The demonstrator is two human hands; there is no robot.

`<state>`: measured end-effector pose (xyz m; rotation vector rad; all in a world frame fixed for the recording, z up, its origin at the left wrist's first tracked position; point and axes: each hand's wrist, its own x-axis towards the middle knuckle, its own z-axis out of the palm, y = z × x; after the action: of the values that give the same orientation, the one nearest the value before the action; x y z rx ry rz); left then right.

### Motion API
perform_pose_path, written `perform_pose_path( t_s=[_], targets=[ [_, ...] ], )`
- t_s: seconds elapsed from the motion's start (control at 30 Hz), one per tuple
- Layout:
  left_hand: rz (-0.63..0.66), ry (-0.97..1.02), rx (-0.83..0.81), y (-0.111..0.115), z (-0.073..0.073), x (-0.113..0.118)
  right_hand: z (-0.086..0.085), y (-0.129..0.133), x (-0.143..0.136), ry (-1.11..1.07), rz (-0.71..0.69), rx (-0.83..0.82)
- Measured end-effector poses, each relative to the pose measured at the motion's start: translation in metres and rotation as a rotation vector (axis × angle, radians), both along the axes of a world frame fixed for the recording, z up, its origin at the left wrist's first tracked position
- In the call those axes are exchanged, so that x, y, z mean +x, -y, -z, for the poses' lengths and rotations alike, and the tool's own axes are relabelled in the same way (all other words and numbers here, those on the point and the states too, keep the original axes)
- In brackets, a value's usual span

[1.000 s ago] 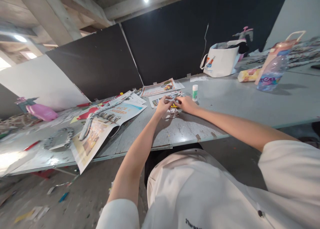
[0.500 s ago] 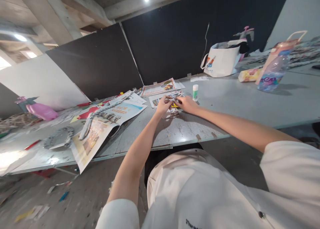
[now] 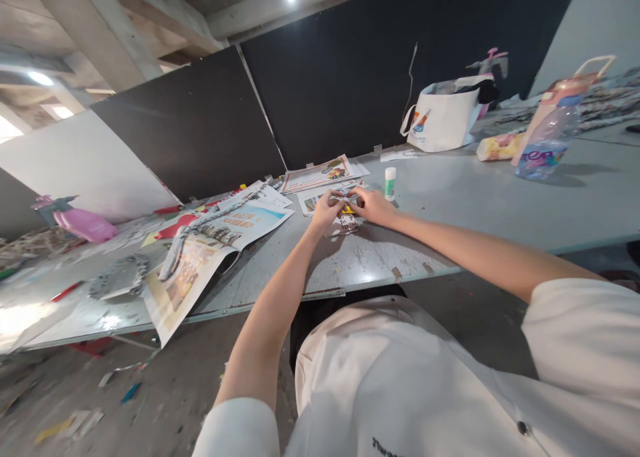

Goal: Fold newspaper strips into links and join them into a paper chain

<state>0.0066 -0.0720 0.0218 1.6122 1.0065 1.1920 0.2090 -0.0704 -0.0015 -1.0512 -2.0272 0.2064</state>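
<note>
Close together over the grey table, my left hand (image 3: 327, 209) and my right hand (image 3: 371, 206) both pinch a small printed paper piece (image 3: 346, 225). It is white with dark characters and has a yellow patch; the fingers cover its upper part, so its full shape is hidden. Just right of my right hand a glue stick (image 3: 390, 184) with a white cap and green label stands upright. Behind my hands lie flat printed sheets (image 3: 325, 175). To the left, an open newspaper (image 3: 245, 222) hangs partly over the table's front edge.
A grey ring of twisted paper (image 3: 120, 277), a red pen (image 3: 67, 291) and a pink spray bottle (image 3: 85, 224) are on the left. At the right stand a white bag (image 3: 443, 120), a clear water bottle (image 3: 547, 144) and a pink tumbler. A black partition (image 3: 345, 84) runs behind the table.
My fingers have shifted only very slightly around the paper piece. Everything on the table stays where it was.
</note>
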Motion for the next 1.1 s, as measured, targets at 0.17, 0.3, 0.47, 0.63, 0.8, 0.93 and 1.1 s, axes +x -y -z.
perform_pose_path(
  t_s=[0.17,0.3,0.47,0.63,0.8,0.93,1.1],
  targets=[
    [0.013,-0.016,0.019,0.0009,-0.0001,-0.0012,0.0017,-0.0012,0.0002,-0.008,-0.006,0.007],
    [0.031,-0.028,0.072,0.0023,0.0002,-0.0013,0.0019,-0.002,0.001,-0.009,-0.012,0.01],
    [0.04,-0.037,0.101,0.0009,0.0022,-0.0011,0.0029,-0.0034,0.0013,-0.012,-0.011,0.026],
    [0.061,-0.046,0.117,-0.0019,0.0034,-0.0035,0.0036,-0.0039,0.0015,-0.014,-0.008,0.033],
    [0.073,-0.055,0.116,-0.0027,0.0011,-0.005,0.0025,-0.0019,0.0017,-0.016,-0.011,0.045],
    [0.045,-0.072,0.072,-0.0028,-0.001,-0.0044,0.0011,0.0003,0.0011,-0.005,-0.004,0.033],
    [0.012,-0.109,0.067,-0.001,-0.0022,-0.0052,0.0002,0.0012,0.0008,0.005,0.006,0.006]
  ],
)
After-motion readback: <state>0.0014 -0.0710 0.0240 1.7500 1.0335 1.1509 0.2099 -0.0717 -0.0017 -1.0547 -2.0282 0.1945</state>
